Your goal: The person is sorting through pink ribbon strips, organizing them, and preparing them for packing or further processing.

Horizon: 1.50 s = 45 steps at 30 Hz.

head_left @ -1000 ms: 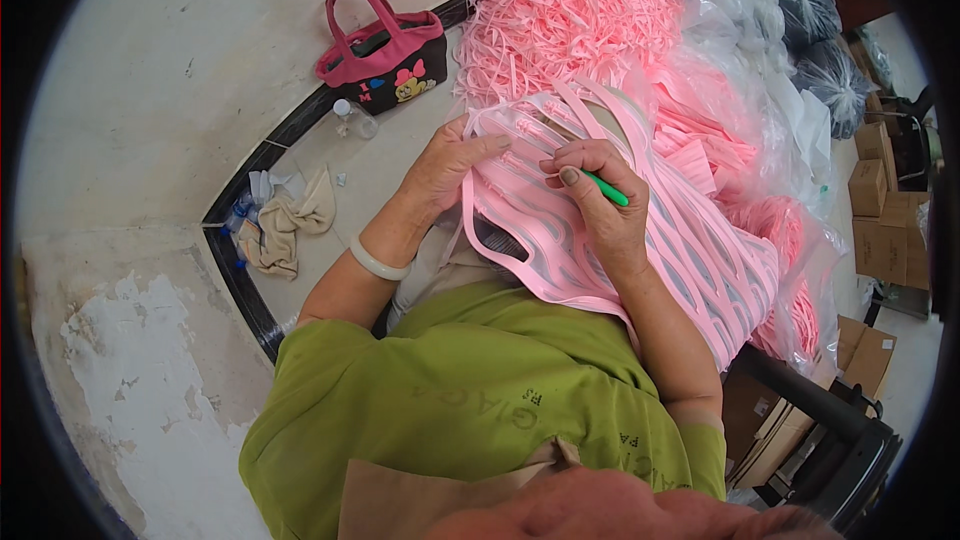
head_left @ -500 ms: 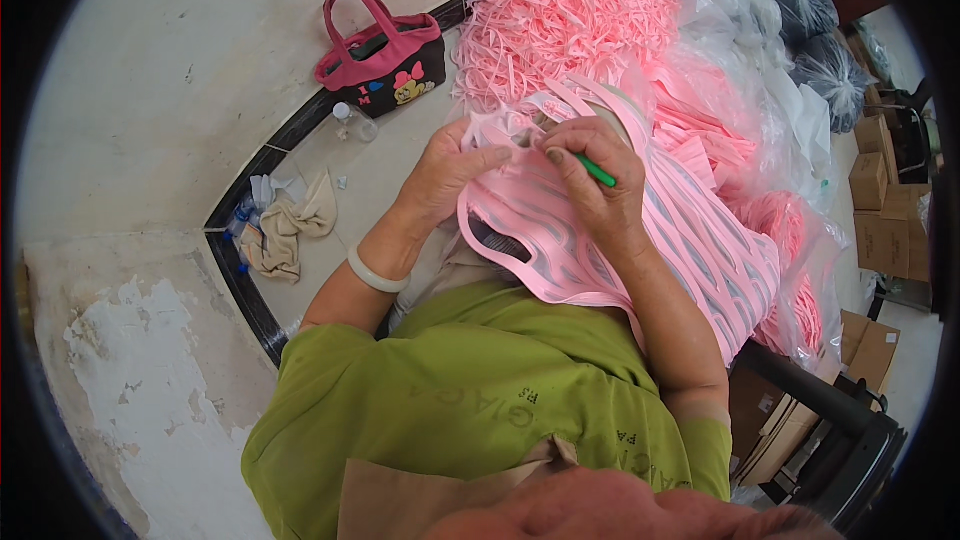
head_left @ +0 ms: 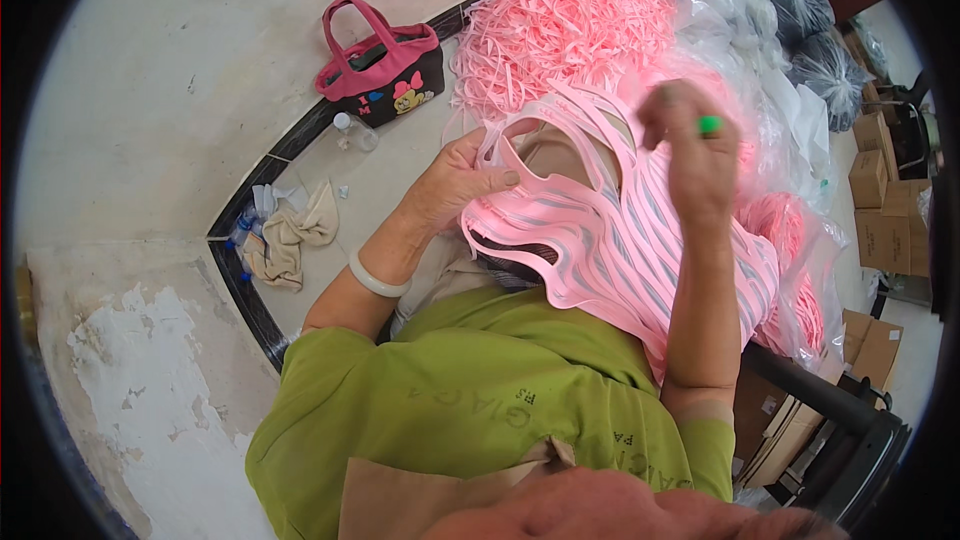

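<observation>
A bundle of pink fabric straps with grey gaps between them [head_left: 590,230] lies across my lap and runs off to the right. At its left end, my left hand [head_left: 448,188] pinches the pink edge between thumb and fingers. My right hand [head_left: 697,165] is raised over the right part of the bundle, its fingers curled around a small tool with a green handle [head_left: 710,125]. Only the end of that handle shows; the tool's working tip is hidden. The right fingers are slightly blurred.
Behind the bundle rises a heap of loose pink strips [head_left: 565,25]. Clear plastic bags [head_left: 735,0] and cardboard boxes [head_left: 885,235] stand right. A pink-and-black handbag [head_left: 405,75], a clear bottle [head_left: 356,132] and a beige cloth [head_left: 290,238] lie left. A black armrest [head_left: 815,395] is at lower right.
My right hand has moved away from my left, to the right and up, carrying the green-handled tool. My left hand still grips the straps, whose left end now lies more spread.
</observation>
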Motion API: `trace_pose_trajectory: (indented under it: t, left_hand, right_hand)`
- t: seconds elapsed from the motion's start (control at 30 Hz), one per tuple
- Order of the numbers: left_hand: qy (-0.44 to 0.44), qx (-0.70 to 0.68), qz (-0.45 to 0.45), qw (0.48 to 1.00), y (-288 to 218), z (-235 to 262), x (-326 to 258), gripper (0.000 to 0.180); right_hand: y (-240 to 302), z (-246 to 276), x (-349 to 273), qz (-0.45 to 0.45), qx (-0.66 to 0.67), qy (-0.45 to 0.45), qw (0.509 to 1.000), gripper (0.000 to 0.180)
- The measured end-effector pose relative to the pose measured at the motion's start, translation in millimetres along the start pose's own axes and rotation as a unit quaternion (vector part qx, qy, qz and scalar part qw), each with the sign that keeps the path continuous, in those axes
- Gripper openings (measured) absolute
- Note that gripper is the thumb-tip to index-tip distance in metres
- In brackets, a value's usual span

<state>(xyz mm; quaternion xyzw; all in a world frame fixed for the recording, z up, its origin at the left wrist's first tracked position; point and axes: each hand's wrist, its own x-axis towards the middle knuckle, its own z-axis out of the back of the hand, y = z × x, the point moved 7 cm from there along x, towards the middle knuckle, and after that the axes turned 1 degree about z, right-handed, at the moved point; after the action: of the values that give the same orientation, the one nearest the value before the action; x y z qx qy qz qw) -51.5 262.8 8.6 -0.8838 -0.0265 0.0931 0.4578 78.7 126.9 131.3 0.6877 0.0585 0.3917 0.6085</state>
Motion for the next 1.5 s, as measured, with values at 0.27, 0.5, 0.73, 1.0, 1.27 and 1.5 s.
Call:
trace_pose_trajectory:
  t: [0.27, 0.5, 0.73, 1.0, 1.27, 1.5]
  left_hand:
    - [0.033, 0.187, -0.084, 0.978, 1.6, -6.8, 3.6, 0.038]
    - [0.001, -0.217, -0.02, 0.976, 11.5, 26.2, 24.0, 0.039]
    - [-0.075, -0.214, -0.026, 0.974, 18.6, 54.7, 37.2, 0.054]
    - [0.013, -0.211, -0.019, 0.977, 12.3, 48.6, 37.9, 0.056]
    - [-0.043, -0.146, -0.001, 0.988, 13.8, 45.0, 5.2, 0.048]
    - [-0.087, 0.02, -0.091, 0.992, -6.4, 35.1, -4.7, 0.043]
  right_hand:
    - [-34.2, -85.0, -30.2, 0.004, -0.306, 0.22, 0.926, 0.01]
    - [-2.7, -47.2, -38.6, 0.105, -0.189, 0.1, 0.971, 0.007]
    - [77.9, 142.0, -49.0, 0.114, 0.043, -0.206, 0.971, 0.006]
    - [-35.0, 66.1, -8.1, -0.117, -0.082, -0.128, 0.982, 0.017]
    - [-7.2, 6.0, -16.0, -0.09, -0.134, 0.009, 0.987, 0.033]
    - [-37.5, -55.1, -49.7, -0.125, 0.137, 0.06, 0.981, 0.032]
